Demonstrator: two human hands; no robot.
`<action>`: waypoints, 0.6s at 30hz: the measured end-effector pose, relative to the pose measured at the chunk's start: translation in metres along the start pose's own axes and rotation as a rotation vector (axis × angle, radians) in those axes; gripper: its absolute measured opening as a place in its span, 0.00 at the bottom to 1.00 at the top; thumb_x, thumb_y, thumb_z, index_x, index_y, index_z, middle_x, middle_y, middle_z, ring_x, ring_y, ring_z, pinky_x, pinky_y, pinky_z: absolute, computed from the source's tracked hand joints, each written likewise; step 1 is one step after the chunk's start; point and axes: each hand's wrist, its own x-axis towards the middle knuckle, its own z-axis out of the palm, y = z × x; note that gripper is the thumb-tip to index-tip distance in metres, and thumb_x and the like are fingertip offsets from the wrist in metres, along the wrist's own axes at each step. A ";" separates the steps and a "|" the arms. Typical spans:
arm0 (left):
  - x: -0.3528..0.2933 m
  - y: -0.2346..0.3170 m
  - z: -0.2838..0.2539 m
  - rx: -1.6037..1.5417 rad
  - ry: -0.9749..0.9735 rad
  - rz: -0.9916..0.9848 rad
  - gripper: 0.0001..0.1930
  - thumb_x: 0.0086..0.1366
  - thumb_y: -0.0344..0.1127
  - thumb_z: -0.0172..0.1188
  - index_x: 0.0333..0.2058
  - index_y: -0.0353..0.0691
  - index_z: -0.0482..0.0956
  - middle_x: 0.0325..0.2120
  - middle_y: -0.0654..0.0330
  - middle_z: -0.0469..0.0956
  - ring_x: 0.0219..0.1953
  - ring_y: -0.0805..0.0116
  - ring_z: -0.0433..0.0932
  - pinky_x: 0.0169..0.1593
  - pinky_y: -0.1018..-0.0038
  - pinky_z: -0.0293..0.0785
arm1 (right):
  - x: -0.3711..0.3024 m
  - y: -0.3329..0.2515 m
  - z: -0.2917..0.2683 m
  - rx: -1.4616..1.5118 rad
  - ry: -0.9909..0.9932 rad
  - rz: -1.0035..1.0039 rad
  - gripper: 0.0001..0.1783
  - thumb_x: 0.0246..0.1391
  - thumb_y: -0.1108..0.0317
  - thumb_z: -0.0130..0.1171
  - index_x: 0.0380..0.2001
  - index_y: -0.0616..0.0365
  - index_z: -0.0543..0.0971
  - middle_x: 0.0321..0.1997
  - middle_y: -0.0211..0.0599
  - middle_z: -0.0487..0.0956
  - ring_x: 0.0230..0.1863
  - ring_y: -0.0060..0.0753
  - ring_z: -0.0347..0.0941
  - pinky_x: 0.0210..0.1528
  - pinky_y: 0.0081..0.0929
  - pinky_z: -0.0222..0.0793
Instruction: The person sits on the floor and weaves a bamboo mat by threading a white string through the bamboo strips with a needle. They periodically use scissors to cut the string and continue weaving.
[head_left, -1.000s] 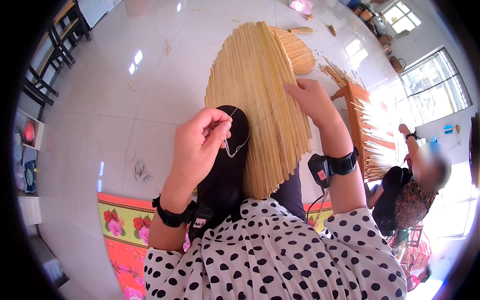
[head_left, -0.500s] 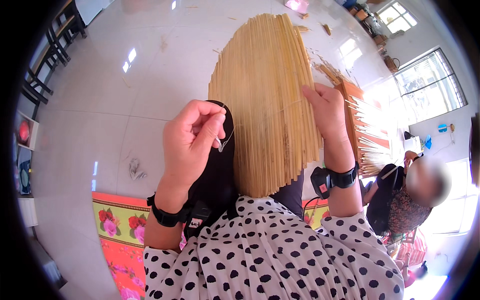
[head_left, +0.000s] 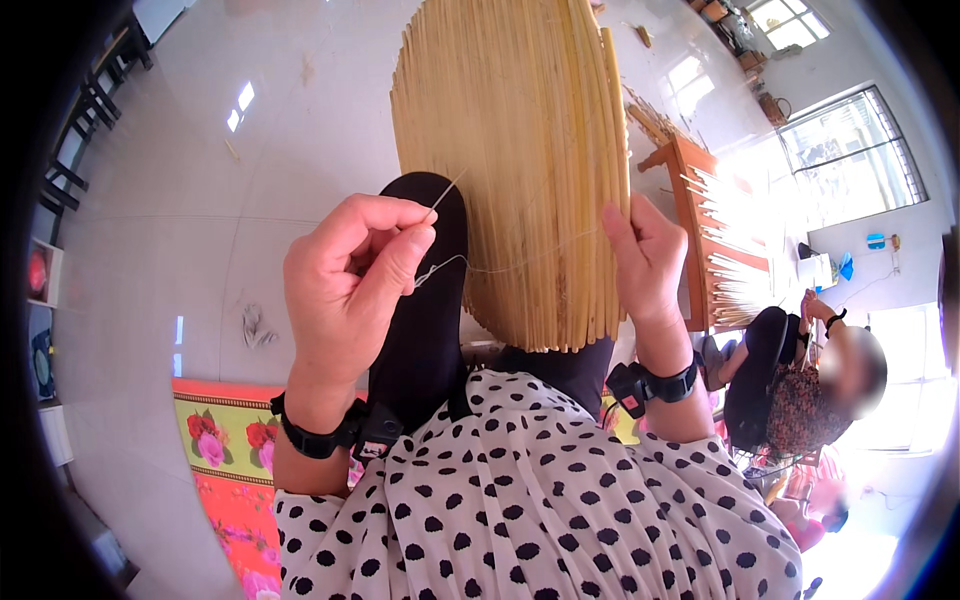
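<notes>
A panel of straw-coloured reeds (head_left: pixel 510 150), laid side by side with a rounded outline, rests across my lap and runs off the top of the view. My left hand (head_left: pixel 345 260), left of the panel, pinches a thin needle (head_left: pixel 449 190) between thumb and forefinger, its tip pointing up and right. Pale thread (head_left: pixel 515 269) hangs in a small loop below those fingers and crosses the reeds toward the right edge. There my right hand (head_left: pixel 652 255) grips the panel, thumb on top and the other fingers partly hidden.
Right of the panel stands a brown wooden stand (head_left: pixel 688 160) with many pale sticks (head_left: pixel 735 205) laid on it. Another person (head_left: pixel 800 400) sits at the right. A red floral mat (head_left: pixel 230 480) lies at the lower left. Reed scraps (head_left: pixel 652 122) litter the floor.
My left hand has moved left, away from the reeds, and the needle now shows clearly. The panel has shifted farther up the view. My right hand still holds its right edge.
</notes>
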 end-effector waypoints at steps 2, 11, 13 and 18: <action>-0.005 -0.002 0.000 0.030 -0.039 -0.017 0.02 0.63 0.22 0.60 0.35 0.32 0.79 0.20 0.67 0.75 0.19 0.84 0.68 0.22 0.85 0.62 | -0.011 0.004 0.001 0.004 -0.058 0.028 0.11 0.59 0.69 0.57 0.40 0.68 0.79 0.17 0.35 0.66 0.21 0.17 0.59 0.25 0.21 0.62; -0.008 0.003 -0.017 0.084 0.146 0.060 0.09 0.65 0.23 0.55 0.43 0.30 0.79 0.20 0.67 0.72 0.17 0.85 0.63 0.22 0.86 0.57 | -0.030 0.013 -0.003 0.079 -0.040 0.036 0.12 0.58 0.70 0.59 0.41 0.68 0.79 0.16 0.31 0.66 0.21 0.15 0.59 0.23 0.19 0.60; -0.009 0.010 -0.020 0.005 0.210 0.103 0.09 0.65 0.23 0.54 0.43 0.31 0.79 0.21 0.66 0.72 0.19 0.83 0.64 0.24 0.84 0.58 | -0.030 0.015 0.000 0.101 -0.030 0.036 0.11 0.59 0.70 0.59 0.40 0.69 0.79 0.16 0.31 0.66 0.21 0.15 0.58 0.23 0.19 0.59; -0.026 0.033 -0.093 -0.225 0.526 0.552 0.07 0.62 0.25 0.54 0.36 0.29 0.78 0.23 0.60 0.71 0.27 0.72 0.67 0.31 0.75 0.62 | -0.031 0.020 0.004 0.176 -0.059 0.030 0.09 0.59 0.71 0.58 0.34 0.69 0.78 0.16 0.30 0.64 0.21 0.14 0.56 0.22 0.19 0.57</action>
